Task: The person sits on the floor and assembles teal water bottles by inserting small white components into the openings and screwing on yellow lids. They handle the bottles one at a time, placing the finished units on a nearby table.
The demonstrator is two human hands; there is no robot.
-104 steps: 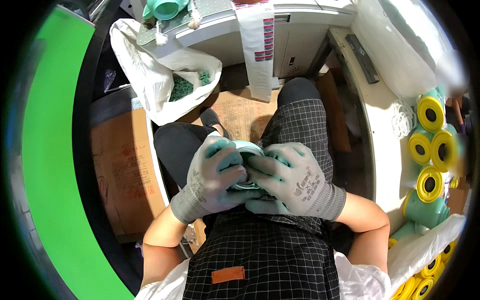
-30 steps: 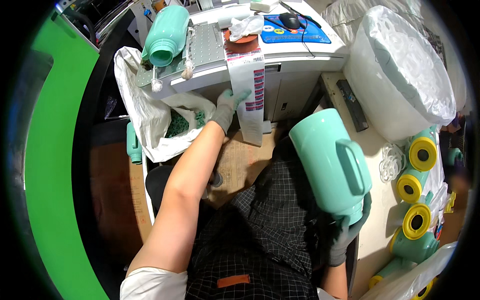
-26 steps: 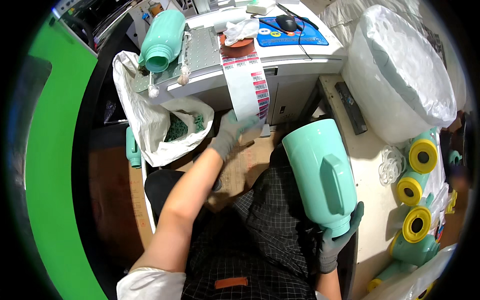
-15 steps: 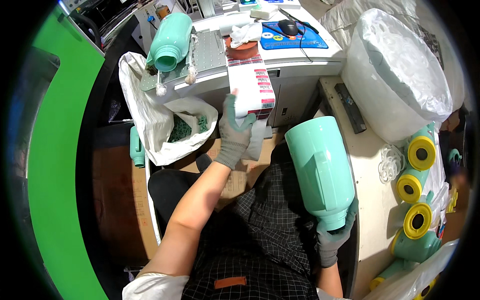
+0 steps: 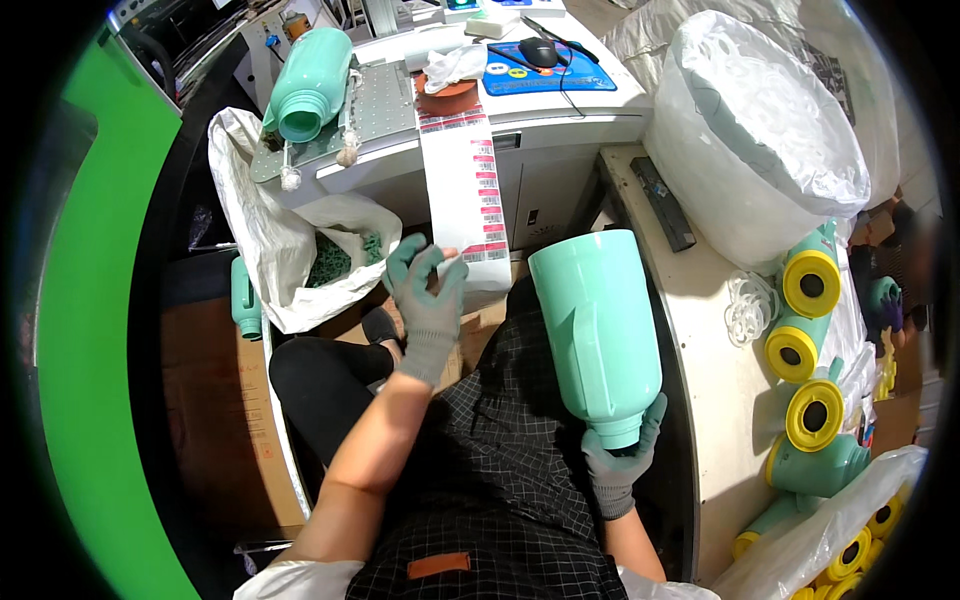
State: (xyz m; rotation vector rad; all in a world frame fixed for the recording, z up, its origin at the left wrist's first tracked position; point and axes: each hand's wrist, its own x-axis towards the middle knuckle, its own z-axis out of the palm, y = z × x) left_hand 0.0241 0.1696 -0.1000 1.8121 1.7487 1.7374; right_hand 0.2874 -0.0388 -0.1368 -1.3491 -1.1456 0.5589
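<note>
While the person is sitting low in front of the white workbench (image 5: 560,125), the left hand (image 5: 428,300) in its grey-green glove is reaching up to the hanging strip of labels (image 5: 470,200), fingers spread and only the thumb and forefinger closing lightly on the lowest label at the strip's bottom edge. The right hand (image 5: 620,465) is gripping the mint-green jug (image 5: 597,330) from below, fingers wrapped fully around its narrow neck at about five o'clock from the lap, so that the jug is standing upside down with its broad base pointing up toward the bench. The jug is hanging just to the right of the strip's end, near but not touching it. To my eye the step in hand is peeling one label free, and doing it well looks like a matter of pinching only the corner, pulling along the strip rather than away from it so the backing is not tearing, and keeping the jug steady and close with a flat stretch of its wall turned toward the fingers. Whether the label has already lifted I cannot tell. Up at eleven o'clock another mint jug (image 5: 305,85) is lying on its side on the bench, a white sack (image 5: 265,230) is sagging open beneath it, and at three o'clock a row of yellow-capped jugs (image 5: 805,340) is waiting beside a big bag of white rings (image 5: 760,130).
</note>
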